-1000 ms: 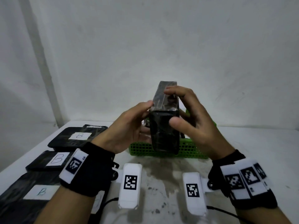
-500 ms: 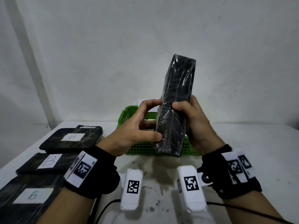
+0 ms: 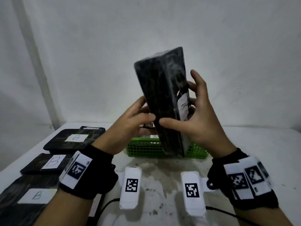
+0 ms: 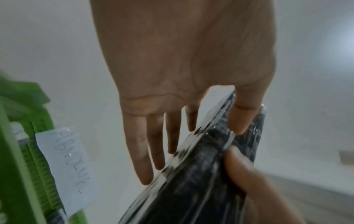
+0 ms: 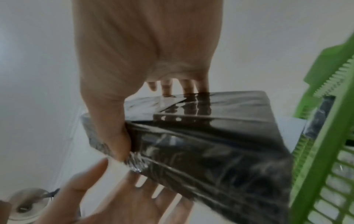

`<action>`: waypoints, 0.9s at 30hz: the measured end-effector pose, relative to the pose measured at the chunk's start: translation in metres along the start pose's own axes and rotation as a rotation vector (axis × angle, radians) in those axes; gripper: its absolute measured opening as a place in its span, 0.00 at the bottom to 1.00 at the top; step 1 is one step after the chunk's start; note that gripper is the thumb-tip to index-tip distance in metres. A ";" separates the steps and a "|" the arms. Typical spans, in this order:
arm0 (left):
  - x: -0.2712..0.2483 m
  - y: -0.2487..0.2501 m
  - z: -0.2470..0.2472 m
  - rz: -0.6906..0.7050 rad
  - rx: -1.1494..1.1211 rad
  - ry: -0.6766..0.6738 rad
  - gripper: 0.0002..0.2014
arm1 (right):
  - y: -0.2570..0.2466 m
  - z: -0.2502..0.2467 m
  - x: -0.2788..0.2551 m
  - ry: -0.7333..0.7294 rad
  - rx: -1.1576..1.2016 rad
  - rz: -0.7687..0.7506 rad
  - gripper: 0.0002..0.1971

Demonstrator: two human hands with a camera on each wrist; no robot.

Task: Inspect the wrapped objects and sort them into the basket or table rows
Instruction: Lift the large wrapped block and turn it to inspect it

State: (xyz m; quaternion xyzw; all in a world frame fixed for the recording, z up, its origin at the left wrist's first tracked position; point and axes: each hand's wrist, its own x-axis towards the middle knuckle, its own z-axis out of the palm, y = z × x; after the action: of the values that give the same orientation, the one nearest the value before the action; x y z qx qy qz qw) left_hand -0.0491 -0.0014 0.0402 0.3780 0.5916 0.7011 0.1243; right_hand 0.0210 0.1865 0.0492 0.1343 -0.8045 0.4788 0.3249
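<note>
A black, plastic-wrapped flat object (image 3: 162,98) stands on end in the air above the green basket (image 3: 146,149), its top leaning left. A white label (image 3: 183,110) shows on its right face. My left hand (image 3: 143,115) holds its left side, thumb on the narrow front edge and fingers (image 4: 149,151) laid along the far face. My right hand (image 3: 176,111) grips the right side, thumb (image 5: 113,128) pressed on the front edge and fingers spread over the label face. The wrapped object (image 5: 220,144) fills both wrist views.
Three black wrapped objects labelled B lie in a row on the left of the white table (image 3: 244,144): far (image 3: 75,141), middle (image 3: 47,163), near (image 3: 24,198). The basket (image 4: 19,121) carries a handwritten paper tag (image 4: 67,166). Cables trail along the table's near edge.
The wrapped object has been raised and turned; its top now leans left and the labelled face shows on the right. My right fingers have spread over that face.
</note>
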 end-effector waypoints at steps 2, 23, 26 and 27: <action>-0.003 0.005 -0.005 0.041 -0.136 0.026 0.42 | 0.004 -0.003 0.000 -0.076 -0.081 -0.068 0.66; -0.007 0.014 0.020 0.200 0.165 0.052 0.39 | 0.032 -0.007 0.004 -0.049 -0.348 -0.302 0.56; -0.004 0.009 0.024 0.209 0.199 0.080 0.41 | 0.039 -0.012 0.004 -0.001 -0.359 -0.320 0.56; -0.002 0.007 0.024 0.211 0.210 0.081 0.40 | 0.040 -0.013 0.003 0.017 -0.373 -0.327 0.56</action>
State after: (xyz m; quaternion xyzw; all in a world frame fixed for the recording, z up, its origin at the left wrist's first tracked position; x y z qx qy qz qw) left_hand -0.0291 0.0133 0.0464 0.4205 0.6230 0.6594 -0.0143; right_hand 0.0028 0.2182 0.0288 0.1965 -0.8437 0.2642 0.4240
